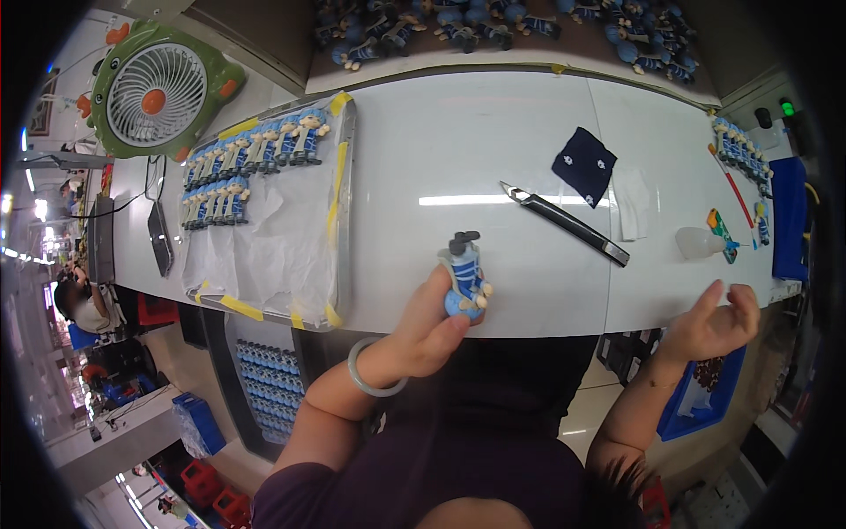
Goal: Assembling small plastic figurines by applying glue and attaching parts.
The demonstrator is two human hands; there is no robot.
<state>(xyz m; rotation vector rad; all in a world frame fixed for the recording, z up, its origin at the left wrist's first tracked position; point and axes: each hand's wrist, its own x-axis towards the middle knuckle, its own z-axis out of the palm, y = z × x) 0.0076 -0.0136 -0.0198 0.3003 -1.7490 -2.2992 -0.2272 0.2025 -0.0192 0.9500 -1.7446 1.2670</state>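
Observation:
My left hand (pixel 425 331) is closed around a small blue figurine (pixel 467 275) over the front of the table. Its light-blue head points toward me and its dark shoes point away. At the right front edge my right hand (pixel 718 322) is raised with thumb and fingers apart, and nothing shows in it. Nearest to it is a translucent squeeze bottle (pixel 698 242) with a thin blue tip, beside a green and yellow packet (pixel 720 227). A black-handled cutter (pixel 568 226) lies mid-table, close to a dark blue patterned cloth (pixel 585 167) and a white cloth (pixel 631 204).
Left of me, a paper-lined tray (pixel 282 247) edged with yellow tape bears rows of figurines (pixel 256 145). Behind it stands a green fan (pixel 153 101). More figurines (pixel 379 31) fill a back shelf, and others (pixel 742 150) stand far right. A blue bin (pixel 696 406) sits below the table.

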